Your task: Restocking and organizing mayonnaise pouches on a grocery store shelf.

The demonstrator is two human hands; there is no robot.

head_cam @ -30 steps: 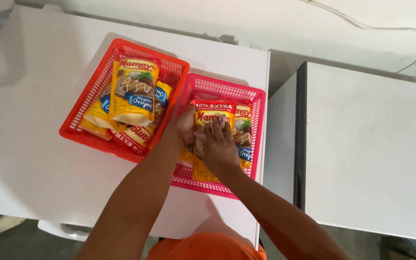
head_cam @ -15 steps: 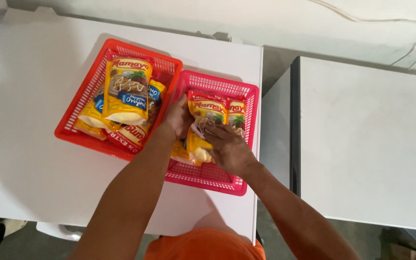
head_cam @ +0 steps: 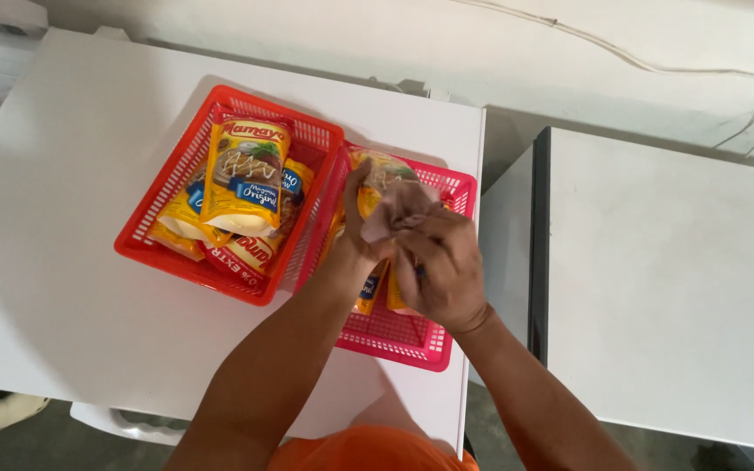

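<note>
- Head view: yellow sauce pouches (head_cam: 375, 187) stand in the pink basket (head_cam: 403, 336), leaning toward its left wall.
- Left hand (head_cam: 361, 222) has its fingers closed around the pouches' left side; right hand (head_cam: 440, 266) has its fingers curled together, clamped on their front.
- Judged from this, a steady two-handed squeeze, with the pouches kept upright and level, would serve best.
- Red basket (head_cam: 163, 249) just beside holds more pouches (head_cam: 244, 174); both baskets sit on a white table (head_cam: 54, 262).

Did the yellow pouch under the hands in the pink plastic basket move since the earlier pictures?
Yes. The yellow pouch is now lifted toward the pink plastic basket's far rim, gripped by both hands.
</note>
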